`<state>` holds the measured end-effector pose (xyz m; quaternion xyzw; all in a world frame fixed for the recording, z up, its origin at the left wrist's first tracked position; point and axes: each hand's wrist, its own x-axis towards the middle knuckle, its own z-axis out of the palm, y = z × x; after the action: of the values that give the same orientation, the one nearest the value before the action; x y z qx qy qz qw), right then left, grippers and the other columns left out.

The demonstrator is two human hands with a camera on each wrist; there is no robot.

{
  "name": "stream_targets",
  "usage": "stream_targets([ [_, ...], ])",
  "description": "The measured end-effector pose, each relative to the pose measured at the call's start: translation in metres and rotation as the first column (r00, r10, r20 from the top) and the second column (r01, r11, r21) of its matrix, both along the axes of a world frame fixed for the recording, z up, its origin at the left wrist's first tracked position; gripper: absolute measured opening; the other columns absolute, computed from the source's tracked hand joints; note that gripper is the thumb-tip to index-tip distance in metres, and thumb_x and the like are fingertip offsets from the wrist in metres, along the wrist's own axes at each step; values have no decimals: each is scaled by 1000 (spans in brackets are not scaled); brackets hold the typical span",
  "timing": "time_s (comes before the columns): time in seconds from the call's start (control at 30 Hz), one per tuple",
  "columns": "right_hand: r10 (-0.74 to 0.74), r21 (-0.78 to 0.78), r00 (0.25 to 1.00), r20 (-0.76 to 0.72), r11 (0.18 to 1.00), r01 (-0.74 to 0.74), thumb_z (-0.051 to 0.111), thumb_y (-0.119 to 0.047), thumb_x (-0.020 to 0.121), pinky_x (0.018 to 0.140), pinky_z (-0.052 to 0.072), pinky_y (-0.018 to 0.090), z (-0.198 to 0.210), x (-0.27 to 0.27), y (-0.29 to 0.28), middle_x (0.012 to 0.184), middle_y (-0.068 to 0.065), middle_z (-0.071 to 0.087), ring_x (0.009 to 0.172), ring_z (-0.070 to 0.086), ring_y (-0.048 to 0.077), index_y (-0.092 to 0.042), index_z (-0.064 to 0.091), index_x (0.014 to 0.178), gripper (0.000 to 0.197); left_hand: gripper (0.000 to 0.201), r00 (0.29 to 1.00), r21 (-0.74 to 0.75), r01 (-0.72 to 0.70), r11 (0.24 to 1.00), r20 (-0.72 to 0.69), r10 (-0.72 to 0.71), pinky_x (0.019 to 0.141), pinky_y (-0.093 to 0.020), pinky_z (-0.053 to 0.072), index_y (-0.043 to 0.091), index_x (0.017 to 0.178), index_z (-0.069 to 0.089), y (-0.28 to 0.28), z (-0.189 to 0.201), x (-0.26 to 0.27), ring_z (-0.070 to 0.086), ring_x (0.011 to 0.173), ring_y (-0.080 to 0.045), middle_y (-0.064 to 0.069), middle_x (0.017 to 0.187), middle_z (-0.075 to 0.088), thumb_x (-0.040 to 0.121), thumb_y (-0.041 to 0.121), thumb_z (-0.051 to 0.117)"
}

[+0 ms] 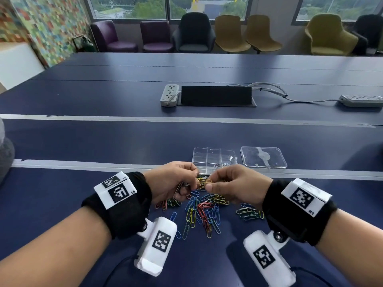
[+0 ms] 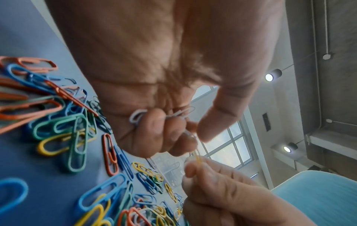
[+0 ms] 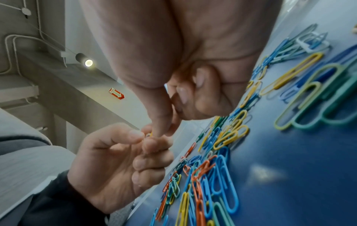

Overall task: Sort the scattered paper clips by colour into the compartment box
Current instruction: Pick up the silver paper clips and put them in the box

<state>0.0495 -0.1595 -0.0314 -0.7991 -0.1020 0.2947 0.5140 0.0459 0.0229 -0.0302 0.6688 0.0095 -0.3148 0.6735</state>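
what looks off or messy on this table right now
Mostly the loose paper clips, lying mixed by colour on the table short of the compartment box. The box lid lies detached beside it. Both hands pinch yellow clips. Nothing looks damaged.

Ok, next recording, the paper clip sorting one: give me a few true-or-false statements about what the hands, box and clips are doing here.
1. Both hands are pinching yellow clips between them. True: the left hand and right hand meet on them above the pile.
2. The compartment box is closed. False: it stands open, its lid lying beside it.
3. Loose clips of mixed colours lie on the table. True.
4. The left hand holds nothing else. False: white clips sit in its curled fingers.
5. Every compartment is empty. False: a few pale clips lie in the box.
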Motion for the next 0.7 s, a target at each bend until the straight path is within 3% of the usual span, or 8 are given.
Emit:
stream_targets([
  [0.27,-128,175,987,-96,974,143,59,-21,91,32,22,12,-1,2,2,45,-8,32,34,25,4,-13,63,81,13,23,998,-8,26,1000,60,-26,35,-14,29,15,66,43,2,-9,1,34,39,-7,-10,67,42,65,0,61],
  [0.43,-136,47,989,50,990,134,63,-21,89,38,30,19,-6,4,6,46,-2,39,35,33,9,-18,63,72,17,26,994,23,48,999,100,-51,37,-14,31,17,66,41,1,-12,1,36,41,-7,-13,75,43,67,5,65],
  [0.57,-153,43,988,7,987,153,61,-21,88,41,27,21,-6,4,7,49,1,37,40,30,13,-18,62,68,20,30,991,58,51,997,122,-58,36,-14,32,17,65,39,2,-13,2,39,43,-7,-14,76,46,67,7,67],
  [0.7,-84,23,996,26,996,84,63,-26,87,36,28,19,-5,1,8,47,-3,41,37,34,9,-15,63,76,16,38,986,77,63,995,147,-74,36,-13,34,17,63,40,6,-15,2,43,46,-7,-15,77,48,77,-2,69],
])
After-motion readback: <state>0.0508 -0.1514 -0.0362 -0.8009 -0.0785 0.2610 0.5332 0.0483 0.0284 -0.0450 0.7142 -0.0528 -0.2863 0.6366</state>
